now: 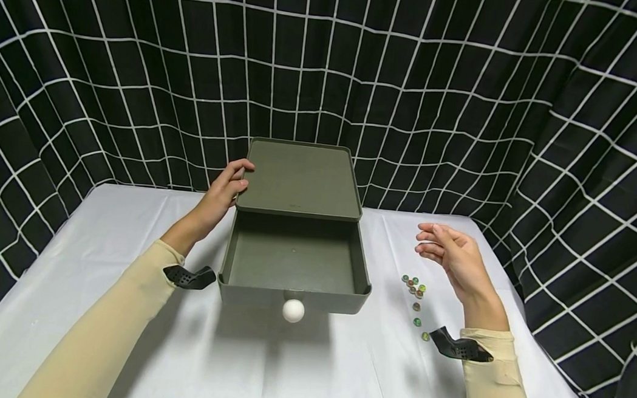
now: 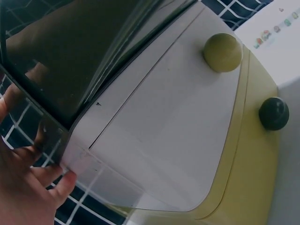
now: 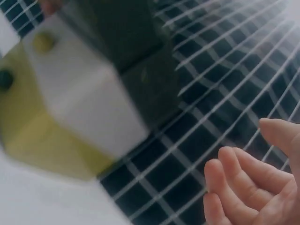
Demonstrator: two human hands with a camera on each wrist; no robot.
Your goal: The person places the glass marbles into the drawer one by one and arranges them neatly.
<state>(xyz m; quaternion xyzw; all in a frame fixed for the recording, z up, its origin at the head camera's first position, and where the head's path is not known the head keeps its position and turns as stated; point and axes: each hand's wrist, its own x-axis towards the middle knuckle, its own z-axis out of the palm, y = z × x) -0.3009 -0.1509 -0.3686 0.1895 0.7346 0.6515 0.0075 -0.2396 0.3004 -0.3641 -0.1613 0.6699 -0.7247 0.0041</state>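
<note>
A grey-green drawer unit [image 1: 300, 176] stands on the table, its top drawer [image 1: 258, 297] pulled out. No contents show in that drawer, and a round white knob [image 1: 293, 310] is on its front. Below, in the left wrist view, are a white drawer [image 2: 164, 126] with an olive-yellow knob [image 2: 222, 52] and a yellow drawer [image 2: 255, 159] with a dark green knob [image 2: 273, 114]. My left hand [image 1: 215, 203] touches the unit's upper left edge with extended fingers. Over the table's right side hovers my right hand [image 1: 461, 262], fingers loosely bent, holding nothing. Several glass marbles [image 1: 418, 307] lie nearby.
A white cloth covers the table [image 1: 384, 379]. Black curtains with a white grid [image 1: 316, 59] surround its back and sides. Each wrist carries a black camera mount, one on the left sleeve [image 1: 189, 277] and one on the right [image 1: 459, 347].
</note>
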